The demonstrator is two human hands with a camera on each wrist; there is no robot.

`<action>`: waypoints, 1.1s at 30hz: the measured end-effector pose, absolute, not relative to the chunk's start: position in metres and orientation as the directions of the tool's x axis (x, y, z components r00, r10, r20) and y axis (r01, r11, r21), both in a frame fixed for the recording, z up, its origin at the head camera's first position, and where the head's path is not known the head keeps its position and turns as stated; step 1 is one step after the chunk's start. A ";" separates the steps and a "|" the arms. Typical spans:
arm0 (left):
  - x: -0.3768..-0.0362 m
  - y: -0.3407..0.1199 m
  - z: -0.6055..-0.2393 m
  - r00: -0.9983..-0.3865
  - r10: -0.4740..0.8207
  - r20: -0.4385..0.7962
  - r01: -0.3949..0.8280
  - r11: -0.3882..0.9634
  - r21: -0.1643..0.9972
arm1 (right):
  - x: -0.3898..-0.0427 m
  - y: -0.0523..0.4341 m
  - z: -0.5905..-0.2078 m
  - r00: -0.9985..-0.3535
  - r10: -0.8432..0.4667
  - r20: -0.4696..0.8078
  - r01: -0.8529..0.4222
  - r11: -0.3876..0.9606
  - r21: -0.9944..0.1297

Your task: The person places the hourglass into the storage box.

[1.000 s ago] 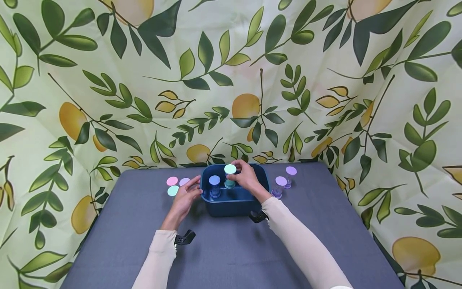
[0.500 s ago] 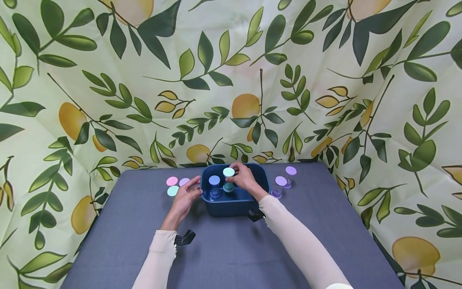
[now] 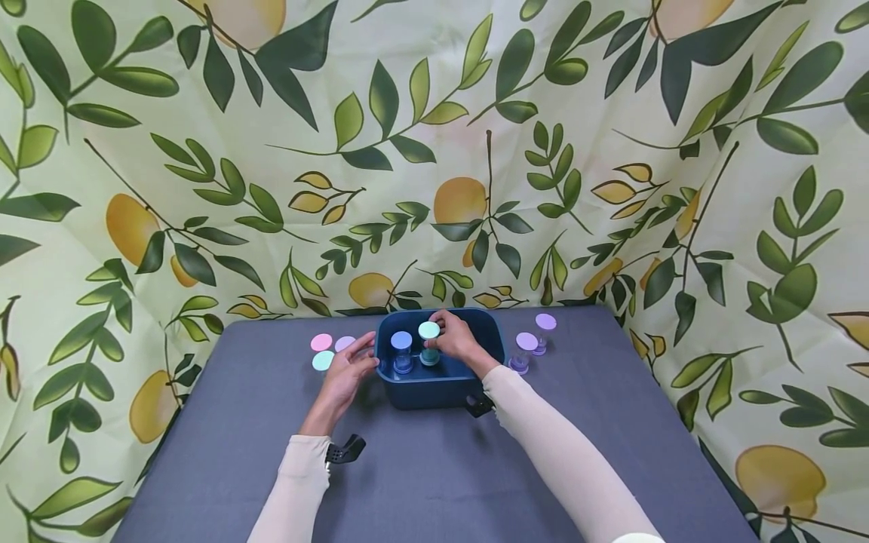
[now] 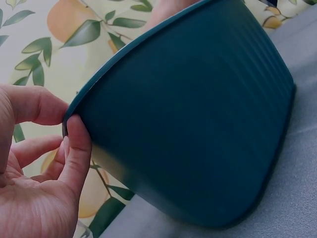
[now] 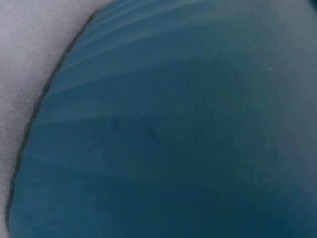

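the right hand (image 3: 456, 339) reaches into the dark blue tub (image 3: 441, 388), fingers curled round the mint-capped jar (image 3: 428, 343) standing beside the blue-capped jar (image 3: 401, 351). the left hand (image 3: 349, 373) pinches the tub's left rim (image 4: 67, 121) between thumb and fingers, probably steadying it. three loose lids (image 3: 326, 348) lie left of the tub on the grey table (image 3: 421, 483); two purple-capped jars (image 3: 532, 343) stand right.
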State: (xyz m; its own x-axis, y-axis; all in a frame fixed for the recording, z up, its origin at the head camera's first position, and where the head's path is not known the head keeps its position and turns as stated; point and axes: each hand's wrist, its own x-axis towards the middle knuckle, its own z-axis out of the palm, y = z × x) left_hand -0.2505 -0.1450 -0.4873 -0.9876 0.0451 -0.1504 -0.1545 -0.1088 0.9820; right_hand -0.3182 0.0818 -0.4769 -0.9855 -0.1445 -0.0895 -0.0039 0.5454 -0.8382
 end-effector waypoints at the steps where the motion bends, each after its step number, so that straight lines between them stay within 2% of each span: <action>1: -0.251 -0.145 -0.487 -0.987 0.047 -0.153 -0.157 -0.105 0.982 | -0.318 0.082 -0.477 -0.985 -0.148 -0.088 -0.008 0.551 -0.834; 16: -0.250 -0.146 -0.488 -0.988 0.046 -0.148 -0.152 -0.099 0.983 | -0.316 0.079 -0.480 -0.982 -0.177 -0.072 -0.056 0.627 -0.777; 33: -0.250 -0.146 -0.488 -0.988 0.050 -0.149 -0.153 -0.097 0.983 | -0.317 0.079 -0.482 -0.974 -0.198 -0.115 -0.048 0.669 -0.742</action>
